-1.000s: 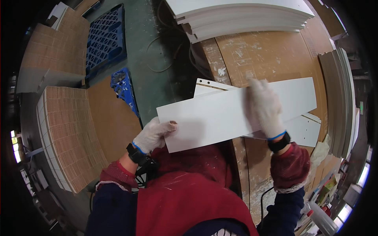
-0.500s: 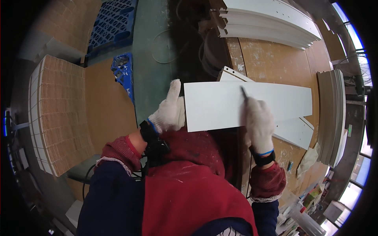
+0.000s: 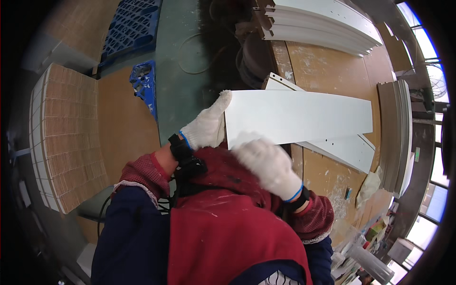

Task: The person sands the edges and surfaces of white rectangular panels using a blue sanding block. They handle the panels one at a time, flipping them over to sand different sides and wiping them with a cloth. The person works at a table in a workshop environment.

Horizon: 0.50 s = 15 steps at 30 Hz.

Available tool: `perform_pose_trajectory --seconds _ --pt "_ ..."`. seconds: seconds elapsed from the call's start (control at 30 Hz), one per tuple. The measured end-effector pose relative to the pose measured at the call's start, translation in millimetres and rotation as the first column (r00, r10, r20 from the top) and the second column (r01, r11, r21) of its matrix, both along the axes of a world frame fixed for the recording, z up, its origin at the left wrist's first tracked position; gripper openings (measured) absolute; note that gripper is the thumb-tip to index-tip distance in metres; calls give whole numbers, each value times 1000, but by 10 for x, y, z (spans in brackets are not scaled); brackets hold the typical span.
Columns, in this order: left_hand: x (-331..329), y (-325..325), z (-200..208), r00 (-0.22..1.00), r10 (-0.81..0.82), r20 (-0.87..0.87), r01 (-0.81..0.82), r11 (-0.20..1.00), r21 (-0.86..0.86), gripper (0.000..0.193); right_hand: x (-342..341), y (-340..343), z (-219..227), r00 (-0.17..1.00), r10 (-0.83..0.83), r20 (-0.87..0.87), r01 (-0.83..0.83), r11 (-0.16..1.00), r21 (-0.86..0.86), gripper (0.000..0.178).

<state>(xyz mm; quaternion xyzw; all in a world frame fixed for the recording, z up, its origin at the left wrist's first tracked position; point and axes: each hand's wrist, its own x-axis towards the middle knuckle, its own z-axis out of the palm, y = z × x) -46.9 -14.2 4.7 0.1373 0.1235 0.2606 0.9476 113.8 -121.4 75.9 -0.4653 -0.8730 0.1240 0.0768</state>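
Note:
A long white panel (image 3: 299, 116) lies level in front of me, its right part resting over another white panel (image 3: 342, 153) with small holes. At its left end my left hand (image 3: 209, 122), in a white knit glove, grips the short edge, thumb upward at the far corner. My right hand (image 3: 266, 164), gloved too, is curled closed at the near left corner of the top panel and smeared by motion. The thin dark tool seen in it a moment ago is hidden now.
White panels are stacked at the far right of the brown workbench (image 3: 323, 64); another stack (image 3: 395, 137) stands at its right edge. On the left are a bundle of brown-edged pieces (image 3: 71, 137) and a blue plastic pallet (image 3: 130, 31). A pale cloth (image 3: 368, 190) lies on the bench.
My right hand has swept from the panel's middle left and nearer to its near left corner. My left hand has closed in on the panel's end, and the panel has shifted slightly farther away.

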Motion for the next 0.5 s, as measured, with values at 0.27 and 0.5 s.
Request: perform_pose_trajectory --seconds 0.27,0.5 --pt "-115 -13 -165 975 92 -204 -89 996 25 50 1014 -840 -11 388 -840 -380 662 541 -519 23" --pt "-158 26 -340 884 192 -425 -79 960 269 40 1551 -2250 -359 -181 -973 -144 884 -97 -457 28"
